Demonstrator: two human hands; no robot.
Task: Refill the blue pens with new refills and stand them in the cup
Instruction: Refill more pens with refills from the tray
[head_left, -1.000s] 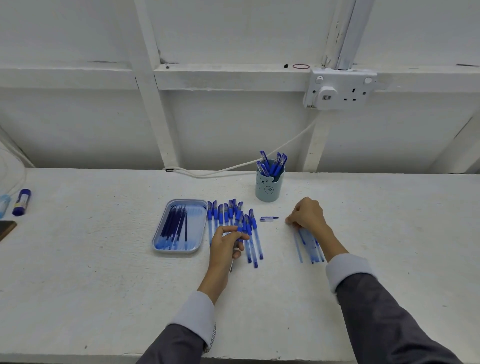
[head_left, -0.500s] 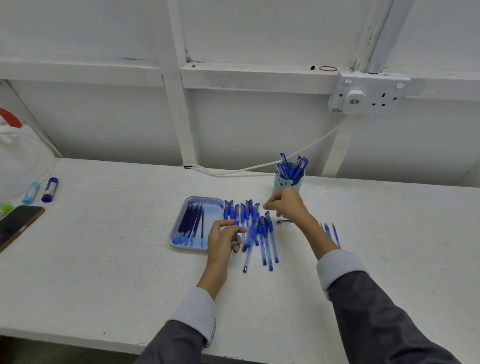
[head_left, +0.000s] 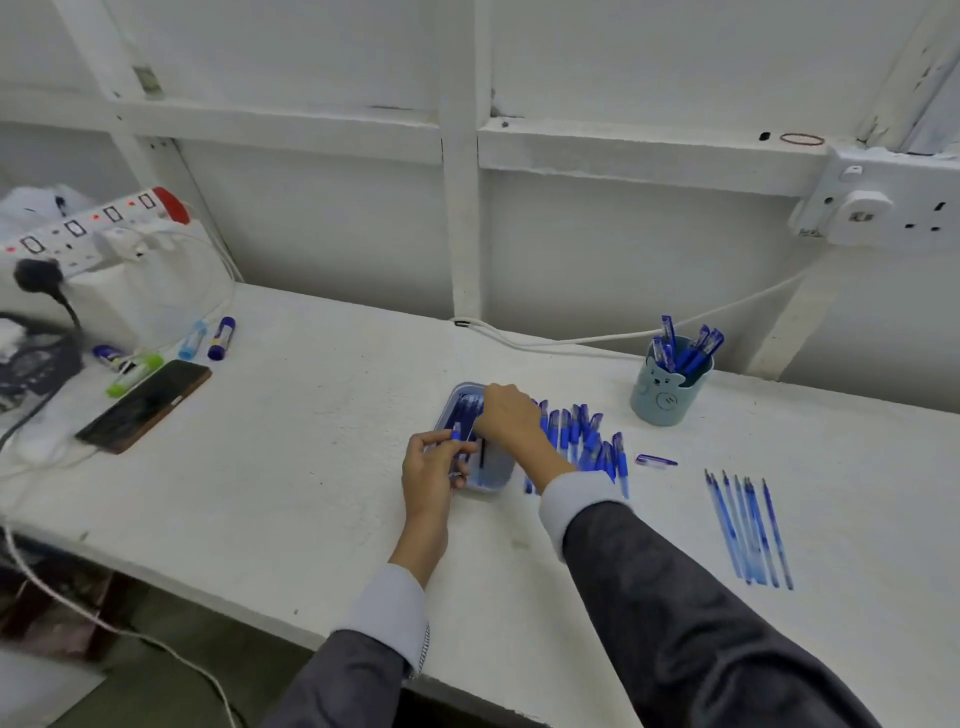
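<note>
Right hand (head_left: 506, 415) reached one tray (head_left: 493, 479); left hand (head_left: 431, 470) grips one pen (head_left: 456, 434).

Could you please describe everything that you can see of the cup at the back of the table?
The cup is a pale blue-grey round holder, seemingly plastic, with a bear face on its front. It stands upright on the white table, holding several blue pens that lean against its rim. Nothing else touches it.
</note>
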